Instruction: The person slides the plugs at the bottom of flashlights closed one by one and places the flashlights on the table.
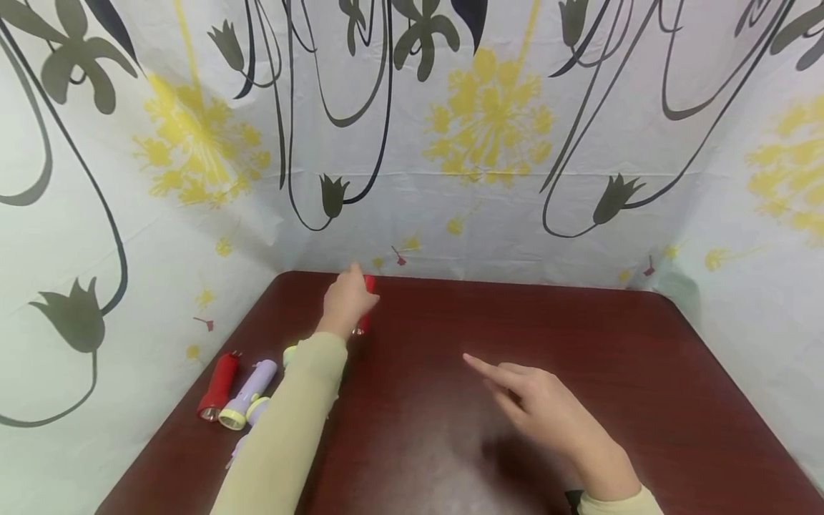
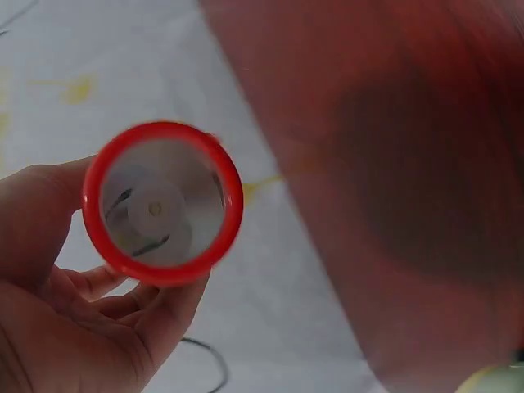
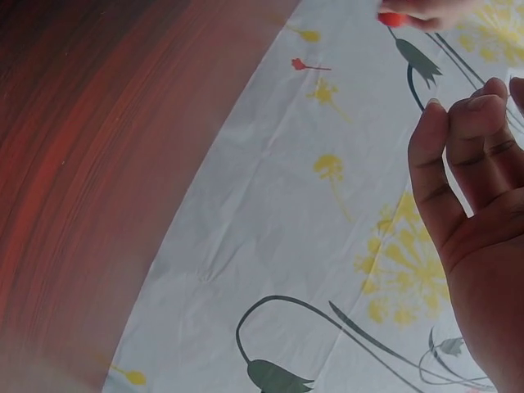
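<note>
My left hand (image 1: 345, 299) reaches to the far left of the table and grips a red flashlight (image 2: 162, 205). In the left wrist view the flashlight's round lens end faces the camera, with the fingers and thumb around its body. From the head view most of it is hidden behind the hand. My right hand (image 1: 543, 404) hovers over the middle right of the table, its fingers extended and loosely bent, holding nothing. In the right wrist view the same hand (image 3: 483, 188) shows nothing between its fingers.
Along the table's left edge lie another red flashlight (image 1: 220, 386) and a purple flashlight (image 1: 254, 386) with a yellow rim. More flashlights are partly hidden under the left forearm, including a pale green piece (image 1: 290, 354). Patterned sheeting (image 1: 489, 236) encloses the dark red table (image 1: 412, 429).
</note>
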The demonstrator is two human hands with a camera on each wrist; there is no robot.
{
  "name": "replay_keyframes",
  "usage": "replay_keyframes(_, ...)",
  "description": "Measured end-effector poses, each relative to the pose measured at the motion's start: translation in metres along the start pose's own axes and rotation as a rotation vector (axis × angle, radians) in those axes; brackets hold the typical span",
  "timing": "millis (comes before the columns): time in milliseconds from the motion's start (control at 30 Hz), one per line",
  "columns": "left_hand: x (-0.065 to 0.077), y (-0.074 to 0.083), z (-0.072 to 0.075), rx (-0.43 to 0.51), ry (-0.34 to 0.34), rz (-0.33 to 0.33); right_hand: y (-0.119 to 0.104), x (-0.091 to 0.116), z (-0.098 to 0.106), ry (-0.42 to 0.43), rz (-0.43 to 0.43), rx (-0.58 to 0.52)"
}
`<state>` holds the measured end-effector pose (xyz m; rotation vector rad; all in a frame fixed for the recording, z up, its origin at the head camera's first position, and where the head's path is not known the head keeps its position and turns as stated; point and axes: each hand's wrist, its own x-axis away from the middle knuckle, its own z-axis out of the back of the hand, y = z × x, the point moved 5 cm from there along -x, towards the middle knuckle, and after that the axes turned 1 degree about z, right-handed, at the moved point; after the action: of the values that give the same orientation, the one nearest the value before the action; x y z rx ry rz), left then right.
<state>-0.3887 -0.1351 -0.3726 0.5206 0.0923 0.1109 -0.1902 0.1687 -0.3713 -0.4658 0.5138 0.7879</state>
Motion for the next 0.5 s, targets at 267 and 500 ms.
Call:
replay_keyframes(267,-0.03,-0.032,-0.026,-0.163,-0.08,0.004,0.003,0.004,-0.002,-0.02,-0.026,0.013)
replay_keyframes(500,-0.043,-0.046,-0.038,-0.239,-0.117,0.01,0.004,0.003,-0.003,-0.031,-0.021,-0.006)
